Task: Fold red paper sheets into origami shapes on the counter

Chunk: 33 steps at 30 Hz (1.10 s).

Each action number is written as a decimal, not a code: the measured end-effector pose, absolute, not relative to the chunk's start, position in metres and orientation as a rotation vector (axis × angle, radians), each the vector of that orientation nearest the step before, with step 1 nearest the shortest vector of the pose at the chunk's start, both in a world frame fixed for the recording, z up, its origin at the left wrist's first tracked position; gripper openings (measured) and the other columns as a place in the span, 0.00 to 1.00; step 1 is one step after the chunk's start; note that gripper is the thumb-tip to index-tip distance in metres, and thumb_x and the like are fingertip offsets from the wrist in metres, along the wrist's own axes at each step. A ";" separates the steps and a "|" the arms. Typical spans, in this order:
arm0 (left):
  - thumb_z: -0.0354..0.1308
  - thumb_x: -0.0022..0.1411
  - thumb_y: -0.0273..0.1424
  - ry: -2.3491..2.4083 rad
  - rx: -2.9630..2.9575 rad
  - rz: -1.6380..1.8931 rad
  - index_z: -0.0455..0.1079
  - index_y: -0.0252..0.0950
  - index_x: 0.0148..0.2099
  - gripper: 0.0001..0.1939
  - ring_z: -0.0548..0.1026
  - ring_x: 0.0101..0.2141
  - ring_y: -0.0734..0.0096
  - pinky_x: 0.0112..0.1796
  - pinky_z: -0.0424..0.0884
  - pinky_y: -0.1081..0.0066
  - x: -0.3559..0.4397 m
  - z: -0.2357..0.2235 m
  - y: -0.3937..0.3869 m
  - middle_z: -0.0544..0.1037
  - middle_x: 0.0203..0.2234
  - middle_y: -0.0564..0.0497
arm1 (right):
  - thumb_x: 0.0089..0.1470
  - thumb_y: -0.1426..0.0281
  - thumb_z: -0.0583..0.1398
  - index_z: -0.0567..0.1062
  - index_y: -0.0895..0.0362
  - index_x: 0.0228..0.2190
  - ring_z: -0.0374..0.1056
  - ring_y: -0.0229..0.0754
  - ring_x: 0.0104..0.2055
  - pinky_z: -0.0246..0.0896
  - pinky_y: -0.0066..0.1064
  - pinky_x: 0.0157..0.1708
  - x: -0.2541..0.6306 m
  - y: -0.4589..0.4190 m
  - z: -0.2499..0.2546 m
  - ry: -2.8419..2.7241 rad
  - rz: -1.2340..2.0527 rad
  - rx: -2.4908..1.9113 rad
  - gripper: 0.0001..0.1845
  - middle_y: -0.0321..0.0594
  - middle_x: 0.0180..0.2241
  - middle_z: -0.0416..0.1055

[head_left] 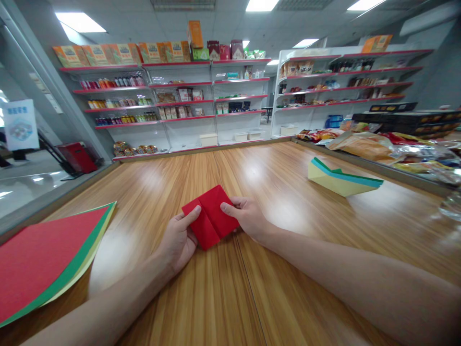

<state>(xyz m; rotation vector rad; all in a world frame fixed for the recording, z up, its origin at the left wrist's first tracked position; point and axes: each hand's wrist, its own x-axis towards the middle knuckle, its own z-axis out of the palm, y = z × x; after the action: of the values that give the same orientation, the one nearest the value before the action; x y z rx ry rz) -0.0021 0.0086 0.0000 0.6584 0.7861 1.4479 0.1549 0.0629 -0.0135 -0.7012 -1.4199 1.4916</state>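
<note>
A folded piece of red paper (212, 222) is held between both hands, tilted a little above the wooden table (173, 298). A crease runs down its middle. My left hand (182, 240) pinches its left edge, thumb on top and fingers beneath. On the opposite edge, my right hand (248, 216) grips the paper the same way, its thumb lying on the front face. The fingers under the sheet are mostly hidden. To the right stands a folded paper boat (338, 180) in pale yellow, blue and green.
Large sheets of coloured paper (54, 254), red on top with green and yellow below, lie at the table's left. Bagged snacks (378, 146) and black boxes (406, 122) crowd the far right side. Stocked shelves (180, 101) line the wall beyond the table's raised edge.
</note>
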 end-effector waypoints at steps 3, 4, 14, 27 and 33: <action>0.59 0.60 0.30 0.749 0.637 1.433 0.72 0.28 0.42 0.11 0.77 0.40 0.61 0.44 0.73 0.64 -0.005 -0.003 0.012 0.79 0.39 0.39 | 0.51 0.60 0.62 0.78 0.60 0.32 0.69 0.40 0.26 0.66 0.32 0.28 0.156 0.068 -0.011 -1.320 1.233 -0.711 0.15 0.38 0.26 0.75; 0.59 0.60 0.33 0.755 0.602 1.433 0.72 0.27 0.41 0.12 0.77 0.41 0.60 0.44 0.73 0.64 -0.006 -0.003 0.013 0.78 0.40 0.39 | 0.52 0.62 0.61 0.79 0.58 0.34 0.71 0.41 0.31 0.67 0.34 0.33 0.157 0.069 -0.010 -1.320 1.114 -0.699 0.13 0.39 0.29 0.76; 0.47 0.67 0.39 0.879 0.537 1.516 0.70 0.29 0.48 0.20 0.77 0.42 0.59 0.41 0.76 0.64 0.000 0.004 0.005 0.77 0.43 0.38 | 0.46 0.82 0.56 0.79 0.53 0.38 0.64 0.47 0.47 0.59 0.45 0.49 0.156 0.043 -0.008 -2.173 0.216 -0.497 0.20 0.39 0.46 0.74; 0.60 0.56 0.46 1.030 0.714 1.654 0.70 0.30 0.36 0.21 0.77 0.26 0.65 0.27 0.75 0.70 0.001 -0.005 0.008 0.79 0.27 0.45 | 0.55 0.58 0.57 0.73 0.63 0.26 0.65 0.34 0.20 0.59 0.23 0.18 0.158 0.055 -0.008 -1.859 1.316 -0.777 0.19 0.40 0.21 0.70; 0.54 0.54 0.54 1.471 1.088 1.738 0.62 0.34 0.22 0.27 0.65 0.15 0.74 0.15 0.59 0.76 -0.013 -0.017 0.010 0.68 0.13 0.54 | 0.52 0.64 0.59 0.71 0.62 0.24 0.65 0.33 0.18 0.59 0.20 0.15 0.154 0.028 -0.003 -2.069 1.491 -0.733 0.14 0.37 0.18 0.69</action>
<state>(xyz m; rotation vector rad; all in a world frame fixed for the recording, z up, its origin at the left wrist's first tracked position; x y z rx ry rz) -0.0130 0.0097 -0.0166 1.0883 1.4714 1.7379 0.1539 0.0277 -0.0029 -0.7331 -2.0688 1.4913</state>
